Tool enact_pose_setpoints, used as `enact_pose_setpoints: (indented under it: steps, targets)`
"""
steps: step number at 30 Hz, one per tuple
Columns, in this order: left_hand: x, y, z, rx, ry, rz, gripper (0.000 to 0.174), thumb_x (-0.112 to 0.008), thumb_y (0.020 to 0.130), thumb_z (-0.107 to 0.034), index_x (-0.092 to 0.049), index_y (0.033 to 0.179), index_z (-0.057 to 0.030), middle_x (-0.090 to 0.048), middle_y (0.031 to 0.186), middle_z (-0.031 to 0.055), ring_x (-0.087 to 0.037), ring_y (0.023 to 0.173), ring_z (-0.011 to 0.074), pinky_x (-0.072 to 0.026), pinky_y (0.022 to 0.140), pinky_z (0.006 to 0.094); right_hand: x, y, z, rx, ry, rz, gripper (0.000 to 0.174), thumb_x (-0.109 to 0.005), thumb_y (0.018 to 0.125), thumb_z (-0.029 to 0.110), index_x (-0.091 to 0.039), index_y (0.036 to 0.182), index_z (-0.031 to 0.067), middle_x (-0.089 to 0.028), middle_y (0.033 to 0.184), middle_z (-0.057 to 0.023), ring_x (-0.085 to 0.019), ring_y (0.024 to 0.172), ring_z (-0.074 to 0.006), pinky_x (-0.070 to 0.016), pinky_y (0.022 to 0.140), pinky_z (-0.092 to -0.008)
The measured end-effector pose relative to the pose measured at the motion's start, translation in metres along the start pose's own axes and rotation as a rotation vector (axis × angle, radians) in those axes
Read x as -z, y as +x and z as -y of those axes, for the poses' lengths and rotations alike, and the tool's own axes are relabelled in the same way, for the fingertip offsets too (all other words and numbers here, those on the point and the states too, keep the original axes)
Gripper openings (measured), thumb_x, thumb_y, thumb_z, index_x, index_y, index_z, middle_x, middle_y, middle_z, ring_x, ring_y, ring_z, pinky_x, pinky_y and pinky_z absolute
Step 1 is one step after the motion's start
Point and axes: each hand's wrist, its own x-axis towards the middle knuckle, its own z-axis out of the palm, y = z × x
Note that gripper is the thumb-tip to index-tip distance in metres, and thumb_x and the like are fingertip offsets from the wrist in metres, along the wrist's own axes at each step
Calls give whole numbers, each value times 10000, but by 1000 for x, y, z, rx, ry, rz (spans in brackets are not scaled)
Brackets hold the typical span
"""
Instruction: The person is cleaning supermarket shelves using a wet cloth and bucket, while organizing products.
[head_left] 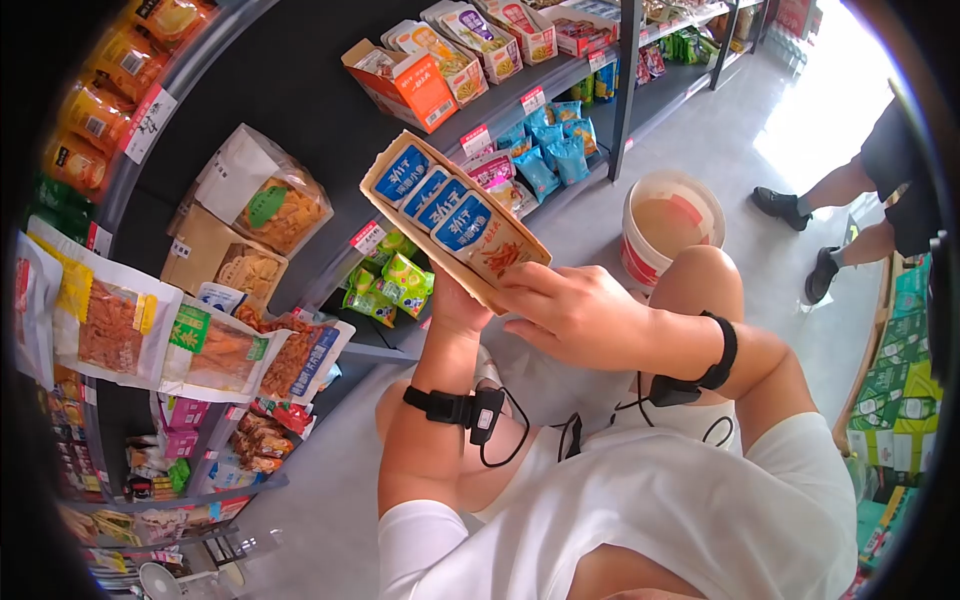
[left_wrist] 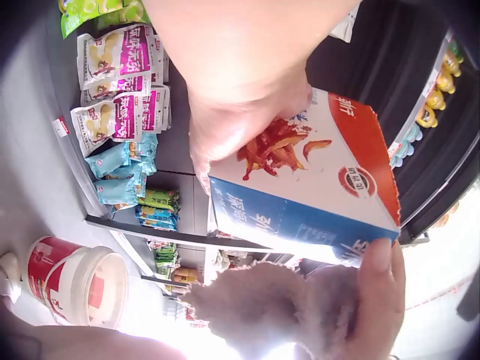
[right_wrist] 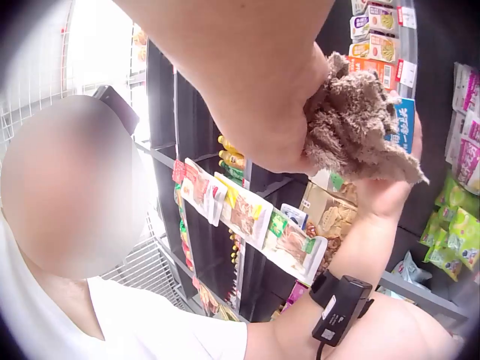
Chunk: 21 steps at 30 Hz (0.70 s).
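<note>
A cardboard display box holding several blue-labelled snack packets is tilted in front of the shelves. My left hand grips it from underneath, its fingers partly hidden by the box. In the left wrist view the box's side shows red strips of food and an orange end panel. My right hand is at the box's near end, holding a fuzzy grey-brown cloth bunched in its fingers. From the left wrist, the cloth appears beside the box, with the right thumb at the box's corner.
Dark shelves carry snack boxes, blue bags, green bags and hanging pouches. A white-and-red bucket stands on the floor by my knee. Another person's legs are at the right, near stacked green cartons.
</note>
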Motion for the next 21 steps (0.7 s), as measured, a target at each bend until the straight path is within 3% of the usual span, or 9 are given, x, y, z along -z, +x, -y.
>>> enact_pose_setpoints:
  steps: [2, 5, 8, 9, 12, 15, 18, 19, 21]
  targets:
    - [-17, -1, 8, -36, 28, -126, 632, -421, 909, -596, -512, 1292, -102, -586, 1251, 119, -591, 1107, 310, -487, 940, 453, 7, -1, 3, 17, 89, -71, 287, -703, 763, 111, -630, 1037, 64, -580, 1097, -92, -642, 786, -231, -545, 623, -335]
    - [-13, -2, 8, -30, 44, -133, 609, -419, 922, -573, -510, 1291, -98, -589, 1245, 120, -591, 1110, 306, -485, 944, 447, 24, -8, 0, -58, 243, -37, 232, -684, 784, 77, -631, 1008, 48, -594, 1129, -106, -651, 832, -238, -545, 667, -339]
    - [-6, -3, 6, -13, 66, -87, 585, -421, 934, -545, -503, 1297, -93, -585, 1251, 123, -591, 1113, 290, -484, 945, 443, 25, -12, -26, -13, 371, -226, 275, -675, 782, 58, -629, 1053, 51, -602, 1083, -105, -640, 832, -219, -539, 655, -341]
    - [-2, -3, 7, -19, 46, -136, 577, -431, 936, -535, -499, 1298, -91, -585, 1253, 112, -593, 1111, 276, -487, 938, 440, 28, -12, -31, -77, 384, -249, 172, -639, 832, 60, -635, 1003, 35, -624, 1041, -96, -641, 837, -212, -531, 690, -320]
    - [11, -1, 0, 31, 97, -26, 560, -462, 922, -532, -478, 1359, -182, -492, 1374, 94, -462, 1271, 310, -406, 1034, 493, 31, -14, -55, -641, 785, -241, 152, -608, 880, 124, -628, 1004, 39, -628, 1058, -83, -634, 888, -212, -521, 757, -320]
    - [1, -4, 2, -29, 133, -11, 557, -471, 928, -509, -465, 1365, -163, -496, 1367, 112, -457, 1275, 315, -403, 1031, 504, 10, -10, -101, -939, 1486, -511, 193, -561, 915, 173, -605, 1010, 11, -631, 1059, -79, -618, 909, -189, -499, 807, -302]
    - [1, -12, 3, -96, 133, -166, 564, -476, 931, -489, -443, 1378, -146, -487, 1373, 122, -459, 1273, 319, -398, 1032, 515, -12, -1, -127, -1143, 1900, -338, 245, -559, 912, 188, -577, 1042, -19, -634, 1016, -91, -608, 909, -171, -485, 791, -294]
    - [-6, -14, 0, -114, 108, -128, 565, -474, 933, -482, -435, 1383, -144, -474, 1387, 119, -468, 1261, 326, -385, 1040, 525, -10, 7, -124, -1149, 1965, -231, 261, -555, 914, 175, -562, 1059, -41, -635, 997, -103, -612, 898, -174, -478, 769, -279]
    - [-14, -21, -7, -201, 147, -253, 555, -479, 933, -467, -435, 1383, -146, -470, 1390, 117, -461, 1265, 328, -371, 1049, 528, -35, 31, -144, -871, 1935, -133, 271, -556, 912, 165, -560, 1088, -42, -634, 1003, -106, -614, 909, -183, -481, 760, -282]
